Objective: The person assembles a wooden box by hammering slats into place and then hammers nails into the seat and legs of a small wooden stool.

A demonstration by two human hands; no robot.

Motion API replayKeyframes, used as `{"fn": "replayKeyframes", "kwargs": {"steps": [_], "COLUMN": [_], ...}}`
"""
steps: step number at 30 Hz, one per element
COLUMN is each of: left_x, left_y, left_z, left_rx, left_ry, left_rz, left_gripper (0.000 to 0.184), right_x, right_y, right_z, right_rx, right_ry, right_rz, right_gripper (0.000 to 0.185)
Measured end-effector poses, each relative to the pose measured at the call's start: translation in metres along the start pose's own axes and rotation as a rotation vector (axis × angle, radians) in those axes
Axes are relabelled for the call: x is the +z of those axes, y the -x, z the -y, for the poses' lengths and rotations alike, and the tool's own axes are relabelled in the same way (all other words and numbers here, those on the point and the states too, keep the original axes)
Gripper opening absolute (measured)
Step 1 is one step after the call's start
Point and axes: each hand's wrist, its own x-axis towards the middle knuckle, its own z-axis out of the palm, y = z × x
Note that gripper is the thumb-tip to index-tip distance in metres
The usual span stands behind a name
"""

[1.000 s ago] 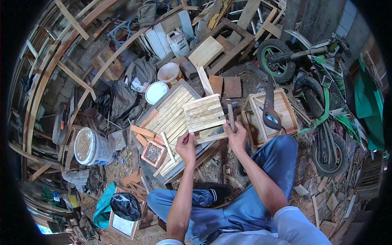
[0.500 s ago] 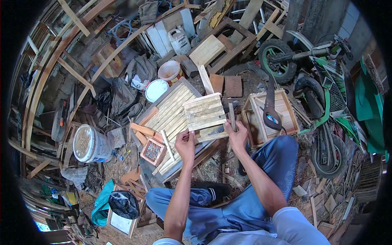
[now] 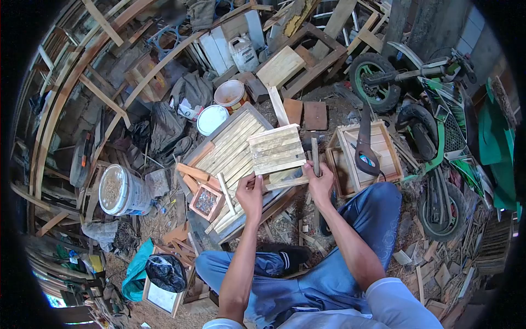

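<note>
A small slatted wooden panel [image 3: 276,149] is held up between my two hands over a larger slatted wood surface [image 3: 233,140]. It has a pale strip along its top edge and a lower strip [image 3: 286,183] with a gap above it. My left hand [image 3: 250,196] is closed on the panel's lower left corner, thumb upward. At the lower right corner, my right hand [image 3: 320,185] pinches the panel with thumb and fingers. A narrow upright stick [image 3: 315,155] shows beside my right thumb; whether the hand touches it I cannot tell. Near my left hand stands a small wooden box [image 3: 207,202] of nails or screws.
A handsaw [image 3: 366,143] lies over a wooden box [image 3: 390,143] on the right, near a small green motorbike [image 3: 438,129]. Two buckets [image 3: 212,120] stand behind the work surface, and a larger bucket [image 3: 129,192] is at left. Wood scraps [image 3: 438,274] litter the floor.
The view has shifted very slightly. Both hands keep the same grip on the panel, which stays in nearly the same place.
</note>
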Motion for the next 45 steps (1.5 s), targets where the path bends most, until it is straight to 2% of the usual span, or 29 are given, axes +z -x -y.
{"fn": "replayKeyframes", "kwargs": {"steps": [4, 10, 14, 17, 20, 23, 26, 29, 30, 33, 37, 40, 43, 44, 45], "left_x": [0.002, 0.0, -0.005, -0.007, 0.006, 0.038, 0.068, 0.096, 0.098, 0.1, 0.099, 0.098, 0.096, 0.096, 0.098], "left_y": [-0.002, 0.001, 0.003, 0.006, -0.018, -0.048, -0.072, -0.077, -0.073, -0.072, -0.071, -0.07, -0.072, -0.073, -0.071], "left_z": [0.01, 0.003, -0.007, -0.021, -0.019, -0.053, -0.059, -0.032, -0.034, -0.034, -0.037, -0.045, -0.046, -0.044, -0.039], "left_rx": [0.029, 0.0, -0.069, -0.055, 0.284, 0.461, 0.579, 0.648, 0.598, 0.561, 0.576, 0.563, 0.581, 0.602, 0.601], "left_ry": [0.027, 0.087, 0.085, 0.082, -0.219, -0.263, -0.547, -0.675, -0.684, -0.687, -0.766, -0.748, -0.738, -0.743, -0.731], "left_rz": [-0.011, 0.013, 0.066, 0.002, -0.103, -0.046, 0.115, 0.163, 0.237, 0.265, 0.272, 0.269, 0.238, 0.22, 0.192], "left_gripper": [0.027, 0.032, 0.035, 0.031, 0.032, 0.035, 0.041, 0.051, 0.055, 0.055, 0.055, 0.053, 0.051, 0.051, 0.051], "right_x": [0.0, -0.004, -0.003, -0.002, -0.002, -0.002, -0.006, -0.003, -0.004, -0.008, -0.008, -0.015, -0.038, -0.043, -0.054], "right_y": [0.0, 0.003, 0.004, 0.004, 0.003, 0.002, 0.006, 0.003, 0.002, 0.003, 0.001, 0.007, 0.013, 0.015, 0.021], "right_z": [0.002, 0.012, 0.016, 0.011, 0.004, 0.002, 0.018, 0.01, 0.012, 0.016, 0.012, 0.034, 0.064, 0.071, 0.101], "right_rx": [-0.082, 0.03, 0.002, -0.036, -0.03, -0.093, 0.026, 0.028, 0.013, 0.078, 0.041, -0.05, 0.063, -0.139, -0.136], "right_ry": [0.006, -0.006, -0.018, -0.007, 0.011, 0.029, 0.009, 0.015, 0.03, 0.02, -0.029, 0.143, 0.187, 0.244, 0.469], "right_rz": [-0.015, 0.018, -0.002, -0.029, -0.015, -0.03, 0.02, 0.027, 0.022, 0.058, 0.105, 0.105, 0.218, 0.222, 0.323], "right_gripper": [0.022, 0.023, 0.021, 0.018, 0.019, 0.02, 0.02, 0.02, 0.02, 0.02, 0.026, 0.03, 0.031, 0.03, 0.028]}}
